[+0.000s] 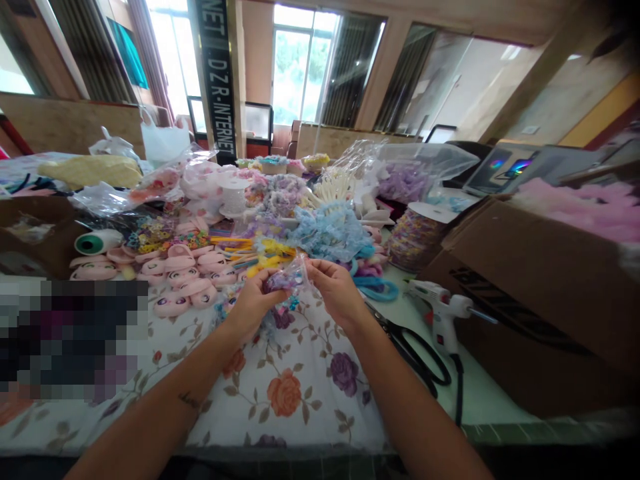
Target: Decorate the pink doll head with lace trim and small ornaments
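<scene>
A small clear plastic bag [295, 275] with purple and bluish bits in it is held between my two hands above the flowered tablecloth. My left hand [255, 300] grips the filled part, fingers wrapped round it. Thumb and fingers of my right hand [336, 290] pinch the bag's upper edge. What the bits are I cannot make out. Just under my hands lie more small packets [233, 297] with blue and colourful pieces. Beyond them are a heap of light blue frilly trim [330, 230] and some yellow pieces [275, 253].
Several pink shoe-shaped pieces [183, 273] with painted eyes lie at left. To the right are black-handled scissors [420, 350], a white glue gun [443, 310], a trim spool [417, 240] and a large cardboard box [530, 300]. Plastic bags [165, 137] stand at the back.
</scene>
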Available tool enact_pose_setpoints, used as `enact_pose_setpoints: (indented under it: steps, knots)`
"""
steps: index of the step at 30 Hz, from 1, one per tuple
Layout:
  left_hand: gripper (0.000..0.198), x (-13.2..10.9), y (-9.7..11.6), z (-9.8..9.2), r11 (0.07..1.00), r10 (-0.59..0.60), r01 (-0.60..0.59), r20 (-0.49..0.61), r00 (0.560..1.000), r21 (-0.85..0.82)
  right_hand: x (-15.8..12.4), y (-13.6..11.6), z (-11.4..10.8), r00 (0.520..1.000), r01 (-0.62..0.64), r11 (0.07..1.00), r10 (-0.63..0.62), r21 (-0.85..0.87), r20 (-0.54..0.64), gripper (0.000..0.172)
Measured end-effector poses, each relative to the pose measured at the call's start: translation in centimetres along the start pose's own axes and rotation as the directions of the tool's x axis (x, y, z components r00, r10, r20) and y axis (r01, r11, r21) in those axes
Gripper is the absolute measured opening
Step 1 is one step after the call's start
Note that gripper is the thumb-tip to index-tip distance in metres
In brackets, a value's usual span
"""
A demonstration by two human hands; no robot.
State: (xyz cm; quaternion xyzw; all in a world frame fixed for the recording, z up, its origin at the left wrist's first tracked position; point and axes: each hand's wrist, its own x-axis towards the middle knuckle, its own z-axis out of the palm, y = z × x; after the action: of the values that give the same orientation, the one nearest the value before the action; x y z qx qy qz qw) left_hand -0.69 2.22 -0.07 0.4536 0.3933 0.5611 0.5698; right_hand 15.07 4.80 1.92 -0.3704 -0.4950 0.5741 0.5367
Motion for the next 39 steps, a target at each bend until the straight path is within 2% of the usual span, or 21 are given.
enact_pose_setpoints:
  steps: [5, 8, 10, 12, 14, 16, 21, 32, 35, 39]
  knots:
    - [0.039, 0.4, 0.5, -0.4, 0.997, -0.019, 0.009, -0.13, 0.991, -0.082, 0.5, 0.1, -0.8, 0.99, -0.057, 0.989, 0.074, 0.138, -0.117, 0.034]
    - [0.045, 0.6, 0.8, -0.9, 0.994, -0.035, 0.017, -0.16, 0.987, -0.111, 0.5, 0.3, -1.3, 0.987, -0.089, 0.989, 0.104, 0.12, -0.125, 0.037]
    - [0.045, 0.8, 0.8, -1.2, 0.99, -0.018, -0.004, -0.155, 0.988, -0.14, 0.5, 0.7, -1.6, 0.988, -0.1, 0.995, 0.102, 0.023, -0.115, 0.034]
    - [0.045, 1.0, 0.6, -1.4, 0.986, -0.005, -0.021, -0.154, 0.988, -0.165, 0.5, 1.4, -1.7, 0.991, -0.125, 0.977, 0.114, -0.171, -0.074, 0.028]
    - [0.045, 1.2, 0.4, -1.6, 0.984, -0.001, -0.027, -0.16, 0.987, -0.177, 0.5, 2.1, -1.7, 0.987, -0.158, 0.92, 0.162, -0.358, -0.018, 0.022]
    - [0.044, 1.2, 0.3, -1.6, 0.983, -0.005, -0.024, -0.16, 0.987, -0.18, 0.5, 2.8, -1.7, 0.976, -0.179, 0.867, 0.216, -0.464, 0.027, 0.018]
    - [0.043, 1.0, 0.5, -1.3, 0.985, -0.011, -0.015, -0.146, 0.989, -0.173, 0.5, 3.6, -1.7, 0.975, -0.161, 0.816, 0.219, -0.556, 0.038, 0.013]
    - [0.038, 0.9, 0.6, -1.2, 0.987, -0.021, -0.003, -0.146, 0.989, -0.163, 0.3, 2.9, -2.8, 0.99, -0.006, 0.659, 0.112, -0.752, 0.09, 0.015]
    - [0.038, 0.8, 0.8, -1.0, 0.988, -0.017, -0.006, -0.146, 0.989, -0.154, 0.5, 2.4, -3.1, 0.996, 0.003, 0.695, 0.06, -0.719, 0.062, 0.011]
    - [0.041, 0.5, 0.9, -0.7, 0.991, -0.036, 0.017, -0.136, 0.99, -0.135, 0.4, -0.1, -2.6, 0.991, 0.078, 0.849, -0.125, -0.522, -0.055, 0.013]
